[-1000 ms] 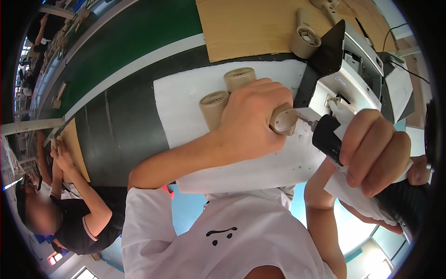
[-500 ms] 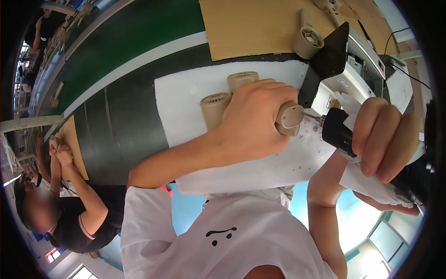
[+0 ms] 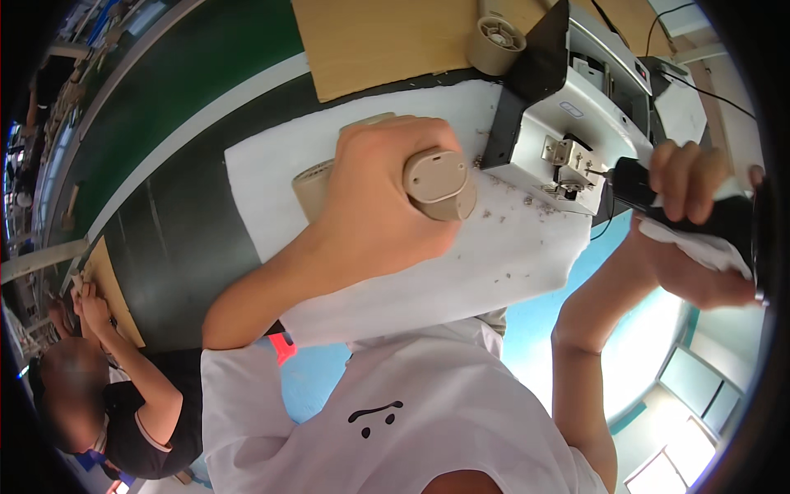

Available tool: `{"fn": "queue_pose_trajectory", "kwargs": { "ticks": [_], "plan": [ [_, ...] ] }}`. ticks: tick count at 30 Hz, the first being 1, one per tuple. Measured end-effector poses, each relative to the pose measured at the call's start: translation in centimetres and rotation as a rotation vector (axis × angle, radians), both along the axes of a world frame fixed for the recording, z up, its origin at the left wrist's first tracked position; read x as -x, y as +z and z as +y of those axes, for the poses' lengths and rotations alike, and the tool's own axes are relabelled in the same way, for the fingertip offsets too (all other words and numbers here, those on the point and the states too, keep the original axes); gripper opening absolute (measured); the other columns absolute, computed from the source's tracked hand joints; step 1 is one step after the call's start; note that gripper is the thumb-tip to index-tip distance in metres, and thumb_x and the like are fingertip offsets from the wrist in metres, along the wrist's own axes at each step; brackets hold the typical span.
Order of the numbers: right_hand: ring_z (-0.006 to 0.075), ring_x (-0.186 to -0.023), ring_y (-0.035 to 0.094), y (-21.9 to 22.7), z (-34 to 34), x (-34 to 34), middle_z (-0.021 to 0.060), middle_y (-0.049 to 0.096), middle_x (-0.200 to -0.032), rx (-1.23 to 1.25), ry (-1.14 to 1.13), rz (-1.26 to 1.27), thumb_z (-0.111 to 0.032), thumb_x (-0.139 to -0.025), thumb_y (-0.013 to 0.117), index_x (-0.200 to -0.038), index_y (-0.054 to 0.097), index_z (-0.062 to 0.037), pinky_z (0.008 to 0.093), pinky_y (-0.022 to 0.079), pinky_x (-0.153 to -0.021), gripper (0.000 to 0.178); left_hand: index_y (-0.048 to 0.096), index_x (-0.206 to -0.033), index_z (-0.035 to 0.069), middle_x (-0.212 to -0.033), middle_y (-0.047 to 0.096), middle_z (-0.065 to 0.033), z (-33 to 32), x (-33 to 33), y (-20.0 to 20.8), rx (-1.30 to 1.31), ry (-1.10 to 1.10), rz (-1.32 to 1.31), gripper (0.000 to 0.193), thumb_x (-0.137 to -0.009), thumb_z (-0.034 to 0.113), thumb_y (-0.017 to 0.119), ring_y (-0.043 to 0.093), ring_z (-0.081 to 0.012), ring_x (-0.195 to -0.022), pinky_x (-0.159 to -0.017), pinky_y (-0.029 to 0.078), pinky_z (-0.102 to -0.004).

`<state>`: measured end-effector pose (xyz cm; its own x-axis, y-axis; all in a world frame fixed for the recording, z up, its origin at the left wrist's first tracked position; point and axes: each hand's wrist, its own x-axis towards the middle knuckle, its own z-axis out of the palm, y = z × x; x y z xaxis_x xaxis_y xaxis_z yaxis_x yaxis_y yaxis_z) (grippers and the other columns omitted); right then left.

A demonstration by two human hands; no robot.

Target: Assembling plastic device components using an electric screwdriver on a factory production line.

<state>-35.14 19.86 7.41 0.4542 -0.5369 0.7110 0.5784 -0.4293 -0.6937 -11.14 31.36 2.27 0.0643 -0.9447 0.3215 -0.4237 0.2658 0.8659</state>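
Observation:
My left hand (image 3: 387,189) is closed around the handle of a beige handheld fan (image 3: 434,175), its oval end cap facing me. A second beige rounded end shows just behind that cap; I cannot tell whether it is a separate fan. Two beige cylindrical heads (image 3: 314,191) stick out past the hand, partly covered by it. My right hand (image 3: 687,210) grips a black electric screwdriver (image 3: 634,183) with white wrapping around its body. The bit points left and meets the front outlet of a silver screw feeder (image 3: 572,169).
Loose small screws (image 3: 531,200) are scattered over a white foam sheet (image 3: 395,292) under my left hand. Another beige fan (image 3: 496,45) stands by the cardboard (image 3: 378,49) behind. A black panel (image 3: 527,90) flanks the feeder. At far left, a co-worker's hands (image 3: 92,305) work.
The screwdriver's bit has left the end of the fan handle and moved right to the feeder's outlet. My view has shifted; the left hand still grips the fan.

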Motion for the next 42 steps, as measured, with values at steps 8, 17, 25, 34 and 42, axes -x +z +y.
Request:
{"fn": "queue_pose_trajectory", "kwargs": {
  "ticks": [8,17,25,34,42],
  "plan": [
    [0.0155,-0.059,0.041,-3.5,-0.2,0.1,0.0055,0.045,-0.075,-0.167,0.008,-0.054,-0.09,-0.079,0.032,-0.133,0.042,-0.0101,0.0343,0.036,-0.063,0.096,0.056,-0.071,0.005,-0.068,0.058,-0.0019,-0.5,0.4,-0.6,0.035,-0.034,0.006,0.022,-0.061,-0.006,0.072,0.052,-0.0108,-0.059,-0.054,0.04,-0.0236],
    [0.016,-0.059,0.041,-3.5,-0.1,-0.6,0.0063,0.045,-0.072,-0.359,-0.036,-0.029,-0.08,-0.087,0.036,-0.129,0.041,-0.0082,0.0333,0.038,-0.064,0.084,0.056,-0.07,0.005,-0.068,0.057,-0.0028,-0.1,0.5,-0.5,0.056,-0.015,-0.047,0.021,-0.06,-0.007,0.071,0.053,-0.0133,-0.059,-0.054,0.04,-0.0252],
    [0.0038,-0.062,0.051,-0.7,5.4,-3.3,-0.005,0.054,-0.068,-0.31,-0.045,-0.349,-0.039,-0.077,0.084,-0.068,0.052,-0.0191,0.0175,0.041,-0.061,0.038,0.055,-0.07,0.007,-0.064,0.055,-0.0049,-0.6,1.5,-0.6,0.092,-0.017,-0.038,0.021,-0.06,-0.004,0.069,0.052,-0.0244,-0.057,-0.055,0.039,-0.0327],
    [0.0049,-0.069,0.054,0.7,3.9,-7.7,-0.0041,0.059,-0.072,0.027,0.424,-0.421,-0.012,-0.089,0.07,-0.076,0.056,-0.0165,0.0151,0.045,-0.069,0.019,0.055,-0.071,0.003,-0.07,0.058,-0.0107,-0.2,1.3,0.2,-0.04,-0.056,-0.059,0.015,-0.062,0.0,0.067,0.058,-0.0316,-0.072,-0.061,0.044,-0.0429],
    [0.0079,-0.07,0.054,2.7,1.6,-5.8,-0.0042,0.058,-0.075,0.197,0.529,0.255,-0.039,-0.087,0.074,-0.084,0.059,-0.0176,0.0171,0.045,-0.068,0.026,0.058,-0.073,0.002,-0.072,0.06,-0.0118,0.0,1.2,0.0,-0.046,-0.046,-0.096,0.016,-0.06,0.001,0.068,0.059,-0.0327,-0.075,-0.064,0.046,-0.0437]
  ]
}}
